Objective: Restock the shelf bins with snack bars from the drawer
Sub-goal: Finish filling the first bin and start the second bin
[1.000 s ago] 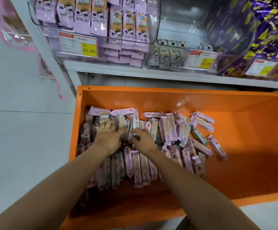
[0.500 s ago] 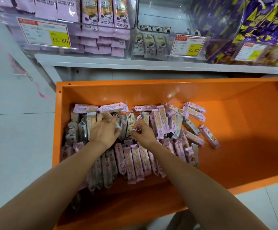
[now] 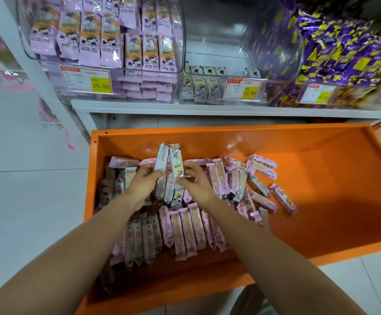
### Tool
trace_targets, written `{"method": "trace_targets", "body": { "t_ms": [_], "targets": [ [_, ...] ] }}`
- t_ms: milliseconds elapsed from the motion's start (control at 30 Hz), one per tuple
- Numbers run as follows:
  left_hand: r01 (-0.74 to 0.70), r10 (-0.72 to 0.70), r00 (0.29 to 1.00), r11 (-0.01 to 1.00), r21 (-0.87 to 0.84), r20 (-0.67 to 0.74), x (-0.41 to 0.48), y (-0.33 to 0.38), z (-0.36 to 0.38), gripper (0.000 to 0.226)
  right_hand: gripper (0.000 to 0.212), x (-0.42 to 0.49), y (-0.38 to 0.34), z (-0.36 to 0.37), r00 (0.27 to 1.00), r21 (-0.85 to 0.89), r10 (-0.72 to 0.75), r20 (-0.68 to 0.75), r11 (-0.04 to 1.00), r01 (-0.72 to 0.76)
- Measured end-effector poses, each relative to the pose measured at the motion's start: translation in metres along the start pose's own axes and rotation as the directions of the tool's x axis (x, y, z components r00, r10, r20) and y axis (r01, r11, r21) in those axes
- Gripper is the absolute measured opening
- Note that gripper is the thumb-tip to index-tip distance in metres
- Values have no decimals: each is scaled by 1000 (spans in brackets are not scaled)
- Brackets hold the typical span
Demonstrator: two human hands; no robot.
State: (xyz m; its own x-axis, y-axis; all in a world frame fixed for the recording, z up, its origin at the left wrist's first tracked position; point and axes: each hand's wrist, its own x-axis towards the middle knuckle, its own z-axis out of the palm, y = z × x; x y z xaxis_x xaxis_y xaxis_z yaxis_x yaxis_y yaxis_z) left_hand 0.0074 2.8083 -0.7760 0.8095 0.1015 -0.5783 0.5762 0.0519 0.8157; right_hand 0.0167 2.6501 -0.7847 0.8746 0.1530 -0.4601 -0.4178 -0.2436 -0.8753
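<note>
An orange metal drawer [image 3: 321, 201] holds rows of glossy pink-wrapped snack bars [image 3: 185, 230]. Above them the left hand [image 3: 143, 185] grips a pale bar [image 3: 161, 159] upright. The right hand [image 3: 196, 183] pinches a cartoon-printed bar [image 3: 176, 160] touching it. Beyond, a clear plastic bin [image 3: 53, 92] is packed with pink packets [image 3: 89, 35]. The middle bin [image 3: 216, 42] looks nearly empty. Yellow tags [image 3: 101, 85] read 15.80.

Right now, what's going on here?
A person is picking snack bars out of the orange drawer. The left hand grips one bar upright, its white back showing. The right hand pinches a second bar beside it, both above the loose pile. On the shelf, the middle bin is nearly empty, while the left bin is full.
</note>
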Motion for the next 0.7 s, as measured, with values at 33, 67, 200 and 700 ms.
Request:
{"method": "trace_targets", "body": {
  "t_ms": [33,67,200,700],
  "targets": [
    [9,-9,1000,1000,-16,21,-1,2,-1,30,46,-2,-4,1,1000,-6,-16,8,1000,17],
    [8,-6,999,999,-35,40,-2,2,-2,29,46,-4,-7,3,999,-7,-38,13,999,38],
    [-23,32,997,990,-138,63,-7,7,-11,50,45,-10,-17,8,994,-4,-106,35,994,106],
    [-66,75,994,991,-112,74,-21,39,-22,24,38,-19,-44,1,975,-76,-221,35,972,223]
  ]
}}
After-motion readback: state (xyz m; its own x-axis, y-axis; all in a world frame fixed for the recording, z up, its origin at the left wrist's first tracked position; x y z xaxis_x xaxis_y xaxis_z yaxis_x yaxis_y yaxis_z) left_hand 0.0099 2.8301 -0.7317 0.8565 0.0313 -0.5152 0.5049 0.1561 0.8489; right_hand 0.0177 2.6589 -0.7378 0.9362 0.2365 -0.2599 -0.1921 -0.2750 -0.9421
